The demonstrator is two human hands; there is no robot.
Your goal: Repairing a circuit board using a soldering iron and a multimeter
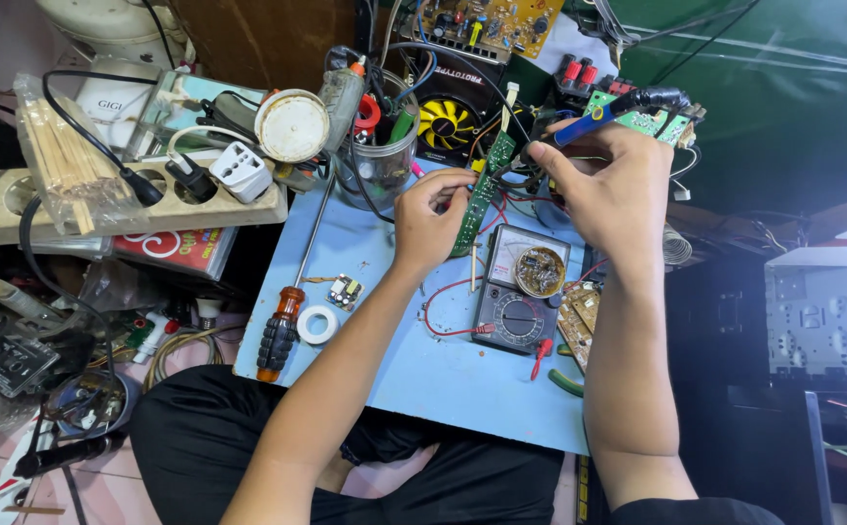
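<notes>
Narrow green circuit-board strip (483, 192) pinched in left hand (427, 220) above far edge of pale blue work board (423, 369) — long axis near upright; blue-handled soldering iron (610, 111) gripped in right hand (610, 188), tip angled leftward — toward strip's top.

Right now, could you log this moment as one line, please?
left hand: holds green circuit strip | right hand: blue-handled soldering iron | multimeter below

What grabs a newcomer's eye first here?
At centre, the left hand holds a long green circuit board while the right hand grips a blue-handled soldering iron. Just below lies an analog multimeter on the light blue board; left, an orange-and-black screwdriver.
</notes>
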